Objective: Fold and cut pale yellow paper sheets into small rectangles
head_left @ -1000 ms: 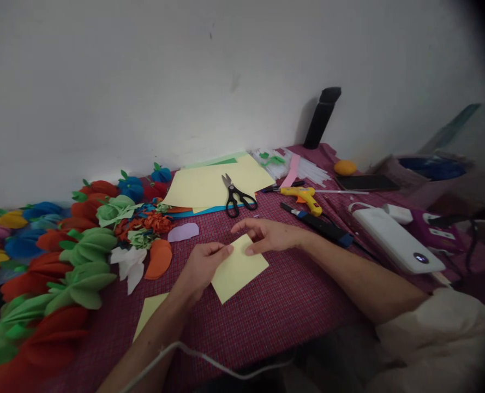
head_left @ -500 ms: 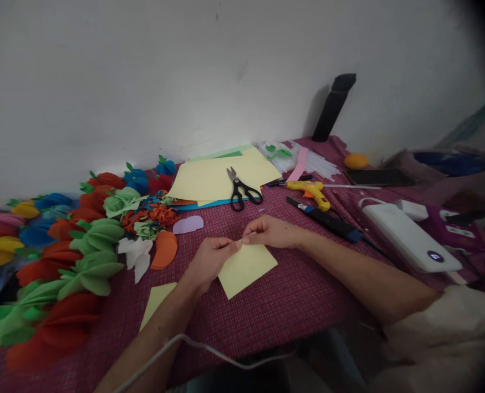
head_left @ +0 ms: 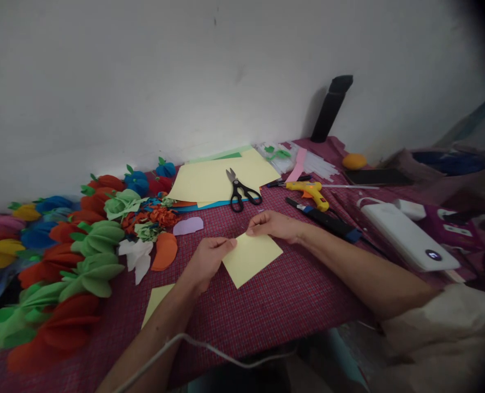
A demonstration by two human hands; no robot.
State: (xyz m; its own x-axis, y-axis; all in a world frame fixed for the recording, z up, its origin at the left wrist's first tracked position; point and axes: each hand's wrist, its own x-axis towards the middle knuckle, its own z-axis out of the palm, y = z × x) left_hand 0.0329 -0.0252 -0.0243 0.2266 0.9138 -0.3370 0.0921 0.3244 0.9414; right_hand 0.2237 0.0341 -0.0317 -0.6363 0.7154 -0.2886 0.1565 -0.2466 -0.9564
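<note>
Between my hands is a pale yellow square of paper (head_left: 252, 259), tilted like a diamond above the red checked tablecloth. My left hand (head_left: 209, 259) pinches its left corner between thumb and fingers. At the upper edge, my right hand (head_left: 273, 225) grips it with the thumb on top and the fingers curled behind. A second pale yellow piece of paper (head_left: 157, 299) lies partly under my left forearm. Black-handled scissors (head_left: 239, 188) rest on large yellow sheets (head_left: 203, 177) beyond my hands. An orange paper cutout (head_left: 165, 252) and a lilac one (head_left: 188, 225) lie to the left.
Colourful paper pumpkin-like shapes (head_left: 99, 240) crowd the left side, beside crumpled scraps (head_left: 160, 215). On the right are a yellow glue gun (head_left: 310, 192), a black cutter (head_left: 328, 221), a white power bank (head_left: 409, 237) and a purple power strip (head_left: 450, 226). A white cable (head_left: 209, 348) crosses in front.
The yellow paper has shifted slightly right and lies flatter in my hands. My fingertips, close together before, have moved apart along its upper edge.
</note>
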